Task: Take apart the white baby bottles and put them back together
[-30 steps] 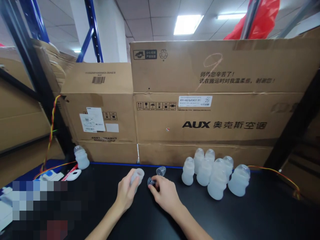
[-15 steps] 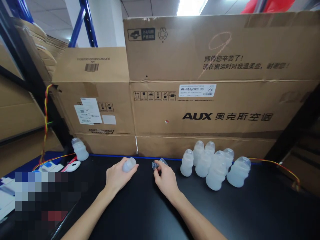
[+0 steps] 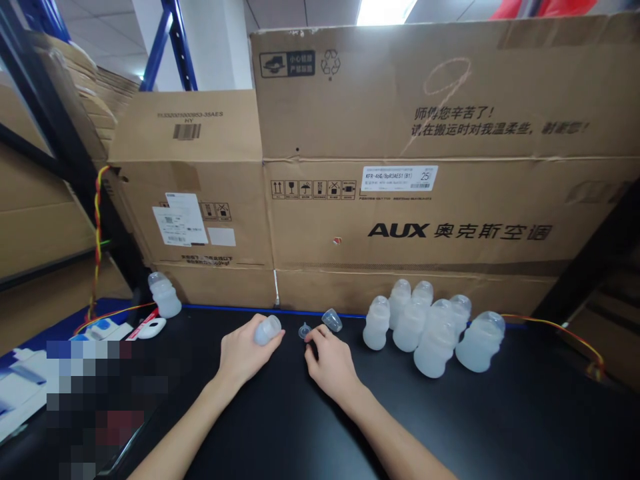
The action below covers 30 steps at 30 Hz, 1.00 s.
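Observation:
My left hand (image 3: 246,352) is wrapped around a small frosted baby bottle (image 3: 269,329), tilted, with its top bare of a cap. Just right of it, a clear bottle nipple (image 3: 304,330) rests on the black table. My right hand (image 3: 331,360) is beside the nipple, thumb and index finger apart with nothing between them; whether a fingertip touches the nipple I cannot tell. Behind that hand lies a clear dome cap (image 3: 332,321) on its side. Several capped baby bottles (image 3: 434,343) stand grouped to the right.
Another capped bottle (image 3: 165,295) stands at the back left, near a white and red tool (image 3: 150,327) and white items. A large cardboard sheet (image 3: 320,247) walls off the table's (image 3: 280,427) back edge. Twisted wires (image 3: 97,220) run along the left post.
My right hand has let go of the nipple, which now lies on the table, and drawn slightly back. The dome cap shows fully. My left hand still holds the bottle.

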Each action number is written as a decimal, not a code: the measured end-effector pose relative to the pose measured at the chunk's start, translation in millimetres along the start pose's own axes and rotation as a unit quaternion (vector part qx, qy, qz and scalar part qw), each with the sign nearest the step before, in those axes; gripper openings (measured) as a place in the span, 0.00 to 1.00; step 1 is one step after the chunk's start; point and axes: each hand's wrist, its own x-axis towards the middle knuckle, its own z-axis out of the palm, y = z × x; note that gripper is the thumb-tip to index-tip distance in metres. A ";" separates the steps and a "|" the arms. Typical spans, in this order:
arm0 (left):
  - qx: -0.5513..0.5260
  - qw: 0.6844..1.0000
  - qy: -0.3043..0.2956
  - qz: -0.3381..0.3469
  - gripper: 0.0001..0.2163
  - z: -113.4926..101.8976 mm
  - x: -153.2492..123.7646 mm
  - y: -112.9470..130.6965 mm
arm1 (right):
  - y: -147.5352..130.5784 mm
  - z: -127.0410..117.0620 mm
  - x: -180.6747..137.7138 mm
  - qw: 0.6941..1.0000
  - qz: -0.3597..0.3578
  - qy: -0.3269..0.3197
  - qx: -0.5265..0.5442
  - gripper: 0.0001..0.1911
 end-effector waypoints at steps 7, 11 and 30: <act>0.000 0.997 -0.014 0.076 0.10 -2.7 -5.5 0.4 | -3.5 -2.9 -3.0 0.998 -0.030 -0.024 -0.039 0.18; 0.025 0.998 -0.003 0.057 0.12 1.6 -6.0 3.9 | -5.3 -5.6 -5.6 0.996 -0.050 -0.038 -0.055 0.20; 0.077 0.994 -0.002 0.076 0.13 0.7 -4.8 8.3 | 1.5 2.1 -4.7 0.996 -0.033 -0.073 -0.039 0.27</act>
